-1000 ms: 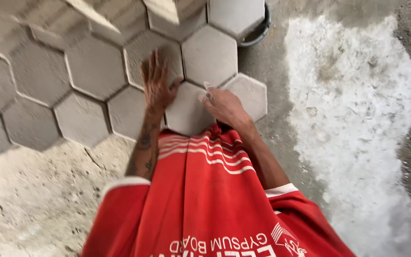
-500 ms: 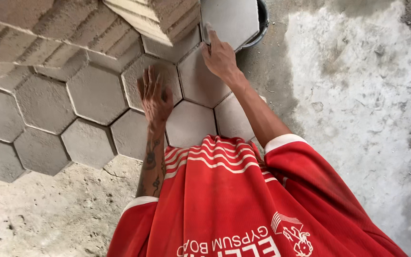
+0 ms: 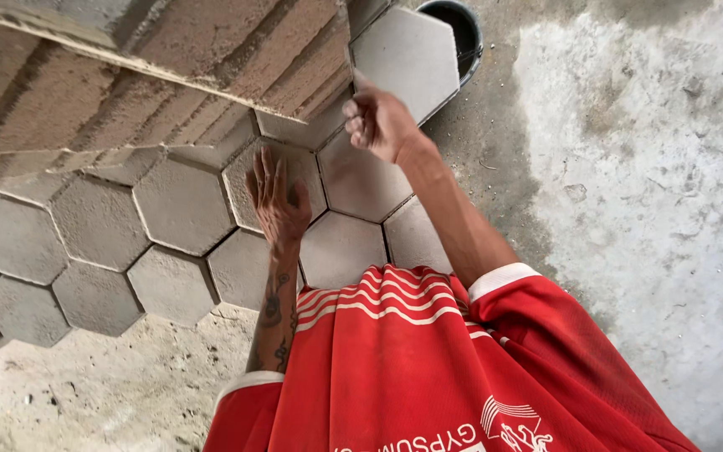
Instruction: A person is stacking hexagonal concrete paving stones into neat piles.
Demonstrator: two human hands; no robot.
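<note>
No packages, signs or screens in view. Only marking: white printed lettering and emblem (image 3: pixel 508 435) on red shirt, bottom edge of frame, lower right of centre.

Brick wall (image 3: pixel 169 75) up top — bare sandy ground (image 3: pixel 85 393) below, whitish concrete patch (image 3: pixel 654 209) alongside.

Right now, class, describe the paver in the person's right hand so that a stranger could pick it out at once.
Start at the brick wall along the top, then follow its right end to the dark bucket. The hexagonal paver sits in front of the bucket, gripped by the right hand. Unlike the laid pavers, it is tilted up off the ground.
</note>
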